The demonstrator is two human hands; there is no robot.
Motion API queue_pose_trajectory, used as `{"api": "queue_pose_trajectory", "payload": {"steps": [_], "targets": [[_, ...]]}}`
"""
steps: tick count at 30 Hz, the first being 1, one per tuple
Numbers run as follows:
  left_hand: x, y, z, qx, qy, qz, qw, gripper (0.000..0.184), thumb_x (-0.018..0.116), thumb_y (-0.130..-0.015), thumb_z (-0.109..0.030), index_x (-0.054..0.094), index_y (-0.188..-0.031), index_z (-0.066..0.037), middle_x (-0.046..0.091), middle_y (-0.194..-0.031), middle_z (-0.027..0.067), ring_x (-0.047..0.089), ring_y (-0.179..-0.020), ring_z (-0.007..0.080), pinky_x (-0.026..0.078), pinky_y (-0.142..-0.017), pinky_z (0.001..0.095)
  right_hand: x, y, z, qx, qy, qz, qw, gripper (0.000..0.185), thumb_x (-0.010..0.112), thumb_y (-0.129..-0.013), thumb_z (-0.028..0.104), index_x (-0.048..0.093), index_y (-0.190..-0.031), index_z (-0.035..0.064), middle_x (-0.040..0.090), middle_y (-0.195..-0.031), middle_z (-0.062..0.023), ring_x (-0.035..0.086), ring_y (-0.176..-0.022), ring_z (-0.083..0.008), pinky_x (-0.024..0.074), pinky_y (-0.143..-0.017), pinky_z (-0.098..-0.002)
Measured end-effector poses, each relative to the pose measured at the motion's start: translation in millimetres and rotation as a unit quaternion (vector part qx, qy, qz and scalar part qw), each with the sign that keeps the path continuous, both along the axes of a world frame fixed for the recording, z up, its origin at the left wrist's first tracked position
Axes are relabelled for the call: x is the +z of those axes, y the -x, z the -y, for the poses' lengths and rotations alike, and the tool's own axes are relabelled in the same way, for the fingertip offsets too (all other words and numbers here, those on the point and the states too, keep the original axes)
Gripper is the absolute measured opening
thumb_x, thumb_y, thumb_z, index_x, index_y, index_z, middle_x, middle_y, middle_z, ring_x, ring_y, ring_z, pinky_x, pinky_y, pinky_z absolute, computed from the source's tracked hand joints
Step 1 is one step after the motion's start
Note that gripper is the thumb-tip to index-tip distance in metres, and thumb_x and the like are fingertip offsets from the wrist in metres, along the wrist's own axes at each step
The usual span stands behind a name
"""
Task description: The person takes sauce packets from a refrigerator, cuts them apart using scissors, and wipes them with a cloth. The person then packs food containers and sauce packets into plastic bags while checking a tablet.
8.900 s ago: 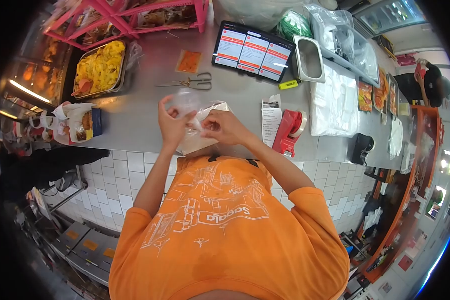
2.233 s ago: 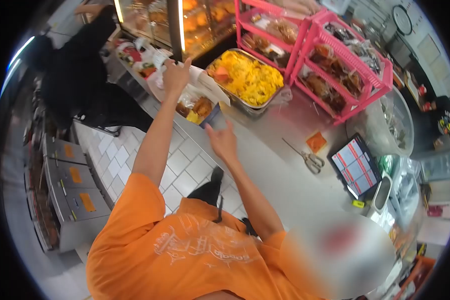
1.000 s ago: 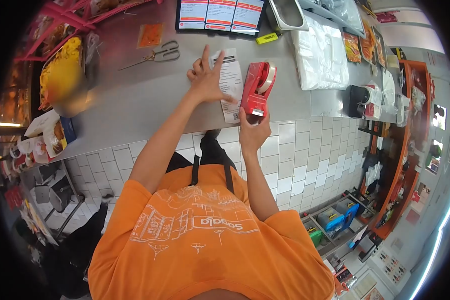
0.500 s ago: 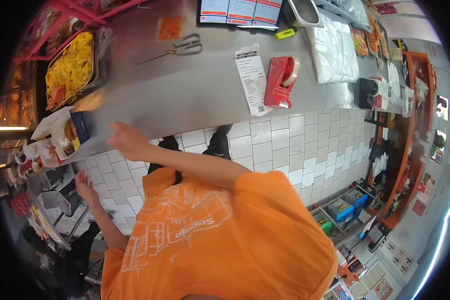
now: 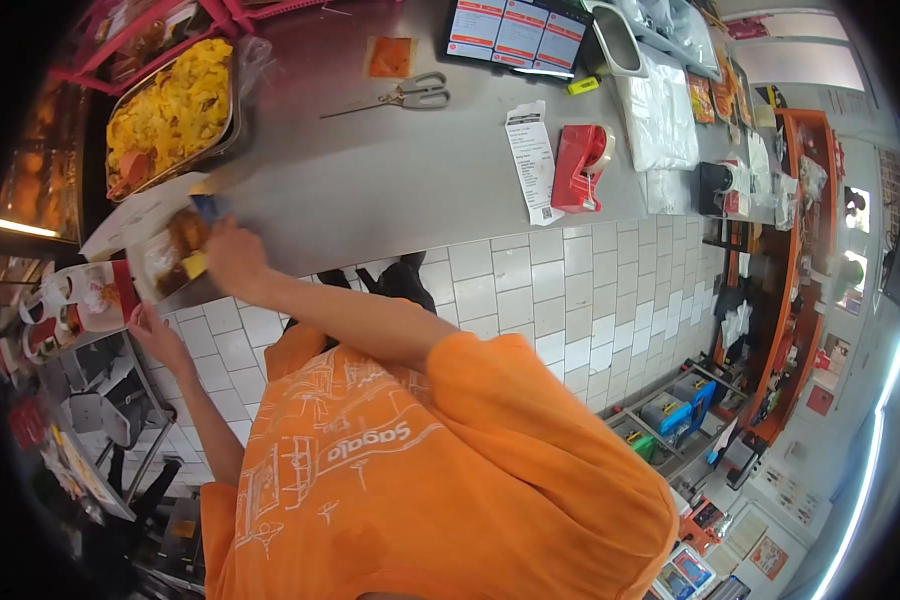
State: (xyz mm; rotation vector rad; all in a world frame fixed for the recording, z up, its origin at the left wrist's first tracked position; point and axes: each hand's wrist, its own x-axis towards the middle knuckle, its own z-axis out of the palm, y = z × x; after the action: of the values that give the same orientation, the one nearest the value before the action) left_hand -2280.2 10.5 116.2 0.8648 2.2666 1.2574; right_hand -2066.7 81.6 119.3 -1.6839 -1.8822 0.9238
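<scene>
An open cardboard takeaway box (image 5: 135,222) sits at the counter's left front edge, its white lid raised. Inside it are browned pieces of food (image 5: 188,235) and a yellow piece at the near side. My right hand (image 5: 238,262) is at the box's right side, fingers closed by the blue flap (image 5: 203,207); the fingertips are blurred. Just below the box's front left corner, beside a red strip, is my left hand (image 5: 160,338), fingers partly bent and apart. I cannot tell if it touches the box. Behind the box stands a metal tray (image 5: 236,128) of yellow food chunks with a pinkish utensil.
Scissors (image 5: 420,95), an orange sachet (image 5: 390,57), a receipt (image 5: 532,165), a red tape dispenser (image 5: 578,170) and a yellow highlighter (image 5: 583,86) lie on the steel counter (image 5: 370,200). A screen (image 5: 518,35) and white plastic bags (image 5: 660,115) are farther back.
Both hands have moved to the box, my right hand to its blue flap and my left to its near corner. The view has shifted, and the counter's things appear farther right.
</scene>
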Motion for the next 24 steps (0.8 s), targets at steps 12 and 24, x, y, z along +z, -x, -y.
{"api": "queue_pose_trajectory", "payload": {"steps": [12, 24], "targets": [[43.3, -243.3, -26.1, -0.332, 0.108, -0.226, 0.910, 0.033, 0.053, -0.086, -0.004, 0.069, -0.116, -0.005, 0.065, -0.095, 0.0258, 0.064, -0.090, 0.0439, 0.051, -0.080, 0.0484, 57.8, -272.7, 46.3, -0.061, 0.063, 0.010, 0.996, 0.035, 0.052, -0.098, 0.025, 0.065, -0.083, -0.0041, 0.064, -0.075, -0.0287, 0.062, -0.075, -0.0488, 0.0478, -0.067, -0.0532], [50.6, -274.6, 7.2, -0.327, 0.060, -0.179, 0.926, 0.034, 0.046, -0.087, 0.002, 0.071, -0.109, -0.006, 0.057, -0.098, 0.0229, 0.060, -0.090, 0.0439, 0.050, -0.081, 0.0483, 47.6, -301.9, 65.6, -0.068, -0.053, -0.025, 0.996, 0.034, 0.049, -0.100, 0.019, 0.063, -0.079, -0.0030, 0.057, -0.067, -0.0285, 0.055, -0.064, -0.0497, 0.0426, -0.060, -0.0537]]}}
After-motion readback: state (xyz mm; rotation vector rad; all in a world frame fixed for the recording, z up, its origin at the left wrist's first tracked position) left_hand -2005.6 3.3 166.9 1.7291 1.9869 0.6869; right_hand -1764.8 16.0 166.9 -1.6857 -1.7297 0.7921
